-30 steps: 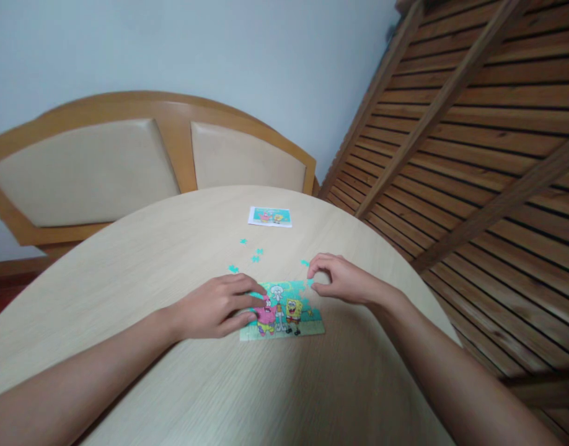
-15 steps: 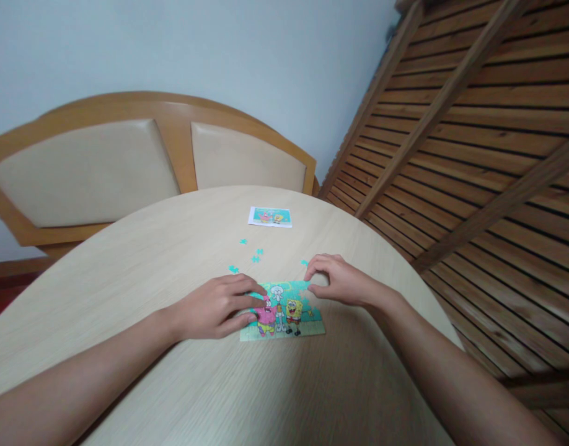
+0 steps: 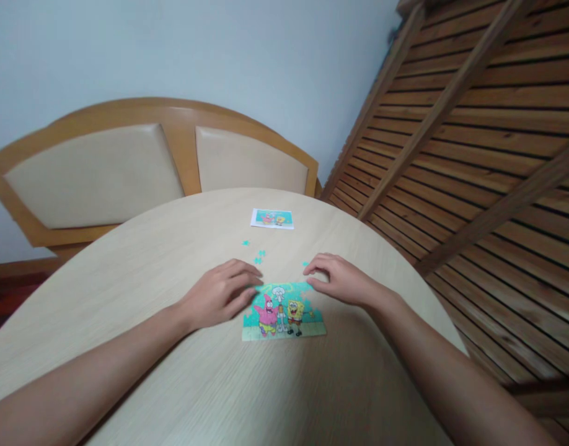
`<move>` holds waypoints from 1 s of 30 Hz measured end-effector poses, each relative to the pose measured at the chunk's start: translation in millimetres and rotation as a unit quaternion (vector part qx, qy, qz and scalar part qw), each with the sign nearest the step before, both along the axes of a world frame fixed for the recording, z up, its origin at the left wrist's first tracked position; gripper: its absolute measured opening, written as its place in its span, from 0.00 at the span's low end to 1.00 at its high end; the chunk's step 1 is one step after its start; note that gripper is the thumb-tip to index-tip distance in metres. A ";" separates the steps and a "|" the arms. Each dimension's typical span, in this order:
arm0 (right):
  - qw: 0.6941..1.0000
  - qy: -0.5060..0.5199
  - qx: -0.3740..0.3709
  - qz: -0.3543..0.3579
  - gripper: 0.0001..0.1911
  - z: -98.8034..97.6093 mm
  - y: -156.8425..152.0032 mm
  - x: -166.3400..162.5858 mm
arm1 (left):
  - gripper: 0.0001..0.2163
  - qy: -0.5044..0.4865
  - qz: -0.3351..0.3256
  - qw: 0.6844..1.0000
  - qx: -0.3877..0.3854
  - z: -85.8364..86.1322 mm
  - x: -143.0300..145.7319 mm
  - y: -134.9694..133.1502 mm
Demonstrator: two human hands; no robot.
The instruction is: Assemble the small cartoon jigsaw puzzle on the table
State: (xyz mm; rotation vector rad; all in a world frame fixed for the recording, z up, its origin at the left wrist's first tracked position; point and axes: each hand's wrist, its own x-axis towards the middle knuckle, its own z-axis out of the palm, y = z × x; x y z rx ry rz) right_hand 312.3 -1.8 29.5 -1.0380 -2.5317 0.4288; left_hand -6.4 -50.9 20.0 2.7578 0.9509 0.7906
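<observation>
A small cartoon jigsaw puzzle (image 3: 284,314) lies flat on the round, pale wood table (image 3: 173,260). My left hand (image 3: 219,296) rests on the table at the puzzle's upper left corner, fingers stretched out flat towards a few loose teal pieces (image 3: 259,256). My right hand (image 3: 340,280) sits at the puzzle's upper right corner with its fingers curled and thumb and forefinger drawn close in a pinch. What the pinch holds is hidden. A speck of teal piece (image 3: 305,264) shows just beyond the forefinger.
A small printed picture (image 3: 272,218) of the same cartoon lies near the table's far edge. Behind the table stands a wooden bench back with cream pads (image 3: 98,173). A slatted wooden wall (image 3: 475,136) runs along the right.
My left hand has slid off the puzzle's left part, up and to the left, uncovering the pink figure. My right hand has shifted slightly left. The view rose a little.
</observation>
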 end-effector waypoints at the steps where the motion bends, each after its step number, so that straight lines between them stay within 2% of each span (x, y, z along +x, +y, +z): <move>1: 1.000 0.004 0.003 -0.002 0.06 -1.1 1.1 0.0 | 0.12 -0.008 0.046 0.999 0.006 -1.1 -0.5 2.3; 3: 1.000 0.012 0.014 -0.006 0.08 -4.2 3.6 0.5 | 0.13 -0.008 0.145 0.989 0.008 -3.8 -2.6 8.7; 5: 0.999 0.022 0.028 -0.005 0.09 -7.9 6.1 1.3 | 0.15 0.019 0.214 0.977 -0.003 -6.3 -5.6 18.1; 9: 0.999 0.032 0.044 0.000 0.11 -13.9 9.5 2.0 | 0.17 0.129 0.276 0.952 -0.011 -6.9 -10.1 44.3; 11: 0.999 0.029 0.046 -0.003 0.12 -15.2 10.1 2.1 | 0.17 0.160 0.281 0.946 -0.017 -5.0 -9.6 58.3; 16: 0.999 0.017 0.043 -0.006 0.13 -15.5 10.5 3.3 | 0.14 0.169 0.264 0.949 -0.025 -0.1 -2.8 82.1; 24: 0.999 0.012 0.048 -0.006 0.13 -14.8 10.0 3.1 | 0.12 0.120 0.258 0.956 -0.067 -4.0 -5.2 93.1; 30: 0.999 0.012 0.042 -0.009 0.14 -15.4 10.1 3.7 | 0.11 0.093 0.221 0.964 -0.113 -4.5 -14.8 95.3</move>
